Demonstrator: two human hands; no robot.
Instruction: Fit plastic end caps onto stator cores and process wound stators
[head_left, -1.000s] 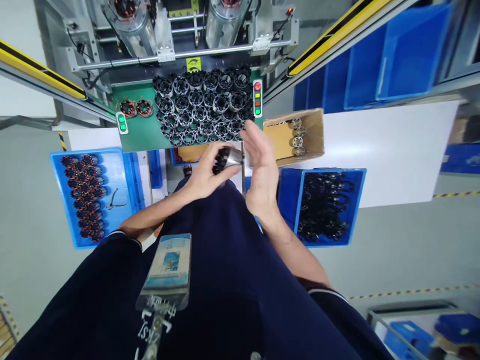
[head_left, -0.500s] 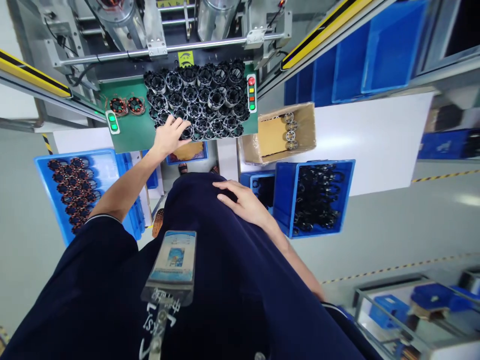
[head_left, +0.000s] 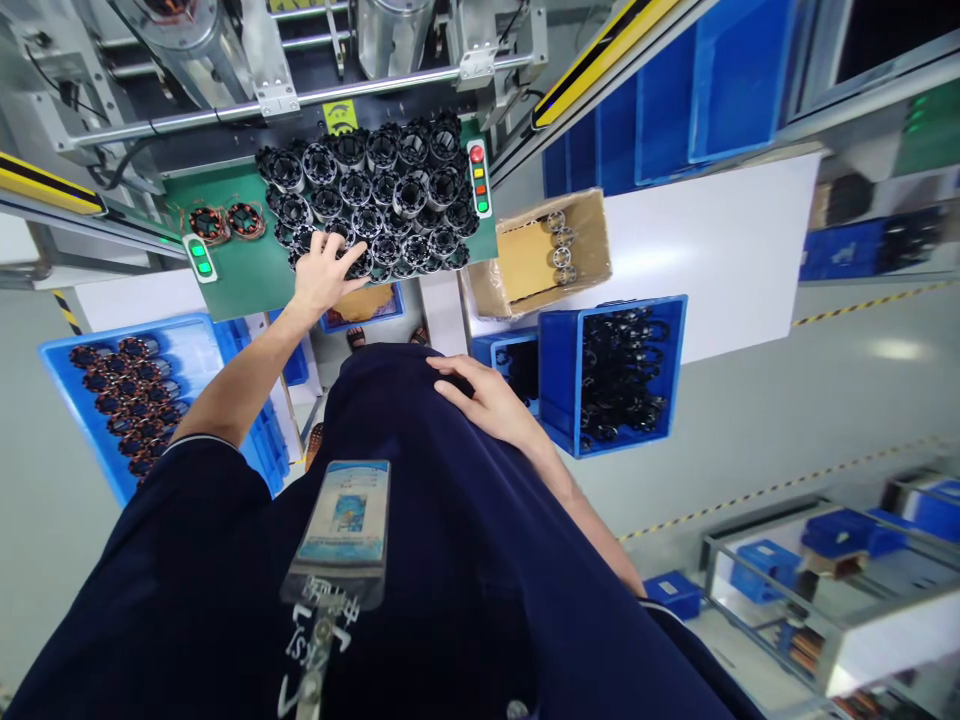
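Green worktop is loaded with rings, left hand has fingers parted over some by the front edge (can't tell if it's pinching any), right hand lies loosely spread, so imo go gently, don't nudge neighbours.

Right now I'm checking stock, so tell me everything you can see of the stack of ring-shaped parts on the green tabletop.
The stack is many short, hollow cylinders with metallic-looking silver walls and black, toothed, plastic-looking ends. They sit packed in close rows on the green tabletop, open ends mostly facing the camera. The left hand appears to touch its near left corner; any grip is unclear.
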